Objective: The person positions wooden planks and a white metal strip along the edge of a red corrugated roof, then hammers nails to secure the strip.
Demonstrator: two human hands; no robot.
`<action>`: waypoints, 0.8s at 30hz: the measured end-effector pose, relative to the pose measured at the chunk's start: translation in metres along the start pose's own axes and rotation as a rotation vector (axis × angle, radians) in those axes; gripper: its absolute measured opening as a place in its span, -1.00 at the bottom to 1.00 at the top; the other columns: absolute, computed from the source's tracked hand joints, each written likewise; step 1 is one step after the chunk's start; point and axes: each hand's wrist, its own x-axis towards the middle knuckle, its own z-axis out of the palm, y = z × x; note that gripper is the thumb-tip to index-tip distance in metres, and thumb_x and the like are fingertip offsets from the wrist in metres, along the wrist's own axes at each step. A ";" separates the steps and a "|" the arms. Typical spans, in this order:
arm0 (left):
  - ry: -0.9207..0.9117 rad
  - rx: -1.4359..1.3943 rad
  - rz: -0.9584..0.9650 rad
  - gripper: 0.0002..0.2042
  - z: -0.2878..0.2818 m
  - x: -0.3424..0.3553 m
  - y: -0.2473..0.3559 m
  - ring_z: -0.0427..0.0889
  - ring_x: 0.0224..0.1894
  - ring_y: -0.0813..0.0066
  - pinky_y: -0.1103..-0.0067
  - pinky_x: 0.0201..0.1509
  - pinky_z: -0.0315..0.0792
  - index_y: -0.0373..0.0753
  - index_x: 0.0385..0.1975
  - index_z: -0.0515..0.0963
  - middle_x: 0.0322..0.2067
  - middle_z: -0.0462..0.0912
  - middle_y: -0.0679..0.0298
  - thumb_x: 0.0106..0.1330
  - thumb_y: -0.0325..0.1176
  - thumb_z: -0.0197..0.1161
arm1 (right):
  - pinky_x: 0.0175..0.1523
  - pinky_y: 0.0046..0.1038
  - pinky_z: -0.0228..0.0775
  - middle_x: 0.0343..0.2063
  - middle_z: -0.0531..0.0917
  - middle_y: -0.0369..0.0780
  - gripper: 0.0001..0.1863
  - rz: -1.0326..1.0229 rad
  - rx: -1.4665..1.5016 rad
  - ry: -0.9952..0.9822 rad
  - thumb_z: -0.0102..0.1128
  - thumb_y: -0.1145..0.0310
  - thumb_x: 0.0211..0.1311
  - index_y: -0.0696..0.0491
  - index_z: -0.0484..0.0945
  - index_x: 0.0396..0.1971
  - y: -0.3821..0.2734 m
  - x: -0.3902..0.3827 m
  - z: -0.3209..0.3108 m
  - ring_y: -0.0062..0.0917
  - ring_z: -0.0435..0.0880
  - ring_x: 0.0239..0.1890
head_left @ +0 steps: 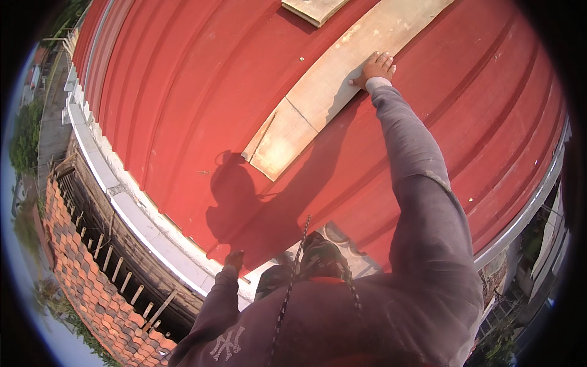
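Observation:
My right hand [373, 71] rests palm down with fingers spread on a long, pale, weathered board [342, 67] lying diagonally on the red corrugated metal roof [153, 110]. The board's near end has a crack and a narrow split strip. My left hand [235, 259] is low at the roof's white edge, in shadow beside my body; its fingers are too unclear to read. My shadow falls across the roof left of the board's near end.
A second board piece [313, 7] lies at the top. A white ledge [125, 183] runs along the left edge, with terracotta tiles [92, 275] and exposed wooden rafters below. A metal edge [516, 226] curves along the right. A pale sheet [354, 251] sits near my body.

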 end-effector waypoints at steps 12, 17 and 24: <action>0.171 -0.588 -0.163 -0.58 0.006 -0.066 -0.034 0.71 -0.08 0.50 0.48 0.08 0.57 -0.31 0.10 0.71 -0.16 0.80 0.27 0.48 -0.08 0.33 | 0.68 0.22 -0.34 0.60 0.22 -0.10 -0.33 -0.116 0.204 0.289 0.21 -0.12 0.47 -0.05 0.46 0.43 -0.011 -0.159 0.100 -0.12 -0.05 0.69; 0.164 -0.584 -0.129 -0.58 -0.001 -0.106 -0.088 0.70 -0.07 0.50 0.50 0.07 0.57 -0.35 0.14 0.67 -0.10 0.78 0.27 0.51 -0.12 0.31 | 0.67 0.04 -0.10 0.47 0.42 -0.08 -0.51 -0.327 0.368 0.128 0.22 0.08 0.46 -0.01 0.61 0.28 0.040 -0.414 0.260 -0.12 0.19 0.61; 0.033 -0.643 -0.262 -0.57 0.000 -0.138 -0.171 0.69 -0.13 0.41 0.42 -0.16 0.57 -0.24 0.19 0.65 -0.05 0.75 0.27 0.46 -0.12 0.35 | 0.37 -0.14 0.47 0.17 0.71 0.09 -0.34 0.304 0.396 -0.985 0.25 -0.08 0.41 0.19 0.64 0.22 0.217 -0.727 0.450 -0.01 0.68 0.24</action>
